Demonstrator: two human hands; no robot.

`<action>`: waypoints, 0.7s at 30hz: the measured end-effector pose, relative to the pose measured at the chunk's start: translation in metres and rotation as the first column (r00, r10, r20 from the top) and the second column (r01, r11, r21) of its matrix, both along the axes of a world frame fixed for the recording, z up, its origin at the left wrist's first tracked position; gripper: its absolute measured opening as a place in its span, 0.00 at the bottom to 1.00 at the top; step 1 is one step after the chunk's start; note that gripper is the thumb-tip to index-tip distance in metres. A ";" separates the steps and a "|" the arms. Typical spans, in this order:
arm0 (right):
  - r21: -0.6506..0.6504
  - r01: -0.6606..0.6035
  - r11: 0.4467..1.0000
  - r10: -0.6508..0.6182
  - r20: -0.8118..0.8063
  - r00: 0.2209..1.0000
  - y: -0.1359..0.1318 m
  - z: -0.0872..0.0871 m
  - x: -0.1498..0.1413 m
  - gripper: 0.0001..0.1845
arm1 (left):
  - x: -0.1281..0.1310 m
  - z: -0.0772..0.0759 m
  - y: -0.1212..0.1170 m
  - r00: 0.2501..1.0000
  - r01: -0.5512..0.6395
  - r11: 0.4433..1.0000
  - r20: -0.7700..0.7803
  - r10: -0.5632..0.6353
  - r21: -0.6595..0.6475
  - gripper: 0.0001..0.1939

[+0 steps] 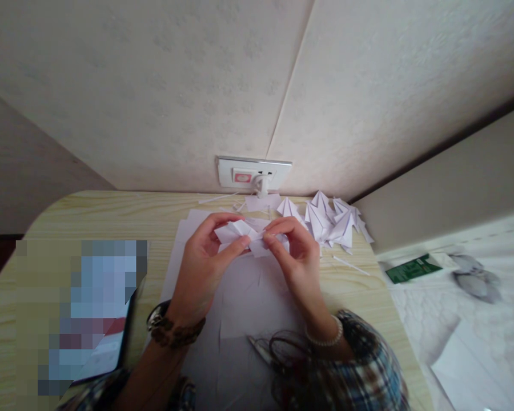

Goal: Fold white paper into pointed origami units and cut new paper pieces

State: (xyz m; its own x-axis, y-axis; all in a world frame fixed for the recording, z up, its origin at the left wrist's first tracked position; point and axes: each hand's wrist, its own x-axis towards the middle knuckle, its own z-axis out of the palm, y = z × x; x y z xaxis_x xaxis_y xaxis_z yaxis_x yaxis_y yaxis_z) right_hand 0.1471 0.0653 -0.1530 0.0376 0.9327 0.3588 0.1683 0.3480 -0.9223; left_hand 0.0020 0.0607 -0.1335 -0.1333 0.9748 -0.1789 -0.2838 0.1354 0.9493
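A small white folded paper piece (244,235), creased into several pointed flaps, is held up just above flat white sheets (244,297) at the table's middle, pinched from left and right.

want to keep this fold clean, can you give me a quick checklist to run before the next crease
1. Both hands on the piece: ok, left hand and right hand pinch the folded white paper.
2. Flat sheet beneath: ok, white sheets cover the wooden table.
3. Scissors clear of the hands: ok, near the right wrist.
4. Finished folded pieces out of the way: ok, piled at the back right.
5. Edges aligned: cannot tell, fingers hide them.
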 end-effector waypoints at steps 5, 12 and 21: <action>-0.045 -0.014 0.999 0.011 -0.073 0.997 0.001 0.000 0.000 0.05 | -0.001 -0.001 0.000 0.999 0.000 1.000 -0.034 0.000 -0.001 0.13; -0.065 0.000 0.998 -0.007 -0.112 0.994 0.002 -0.001 0.000 0.06 | -0.002 0.001 0.002 0.998 0.009 1.000 -0.060 -0.010 -0.017 0.16; -0.064 -0.016 0.998 0.006 -0.143 0.990 0.001 0.000 -0.002 0.07 | 0.000 0.003 0.000 0.998 -0.030 0.999 -0.053 0.027 -0.039 0.16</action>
State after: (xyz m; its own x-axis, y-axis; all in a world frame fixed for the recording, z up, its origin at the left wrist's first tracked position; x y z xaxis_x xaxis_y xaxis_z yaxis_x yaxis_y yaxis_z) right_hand 0.1455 0.0665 -0.1530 0.0736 0.9543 0.2895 0.0303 0.2880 -0.9571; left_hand 0.0023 0.0606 -0.1305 -0.1712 0.9627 -0.2097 -0.2382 0.1661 0.9569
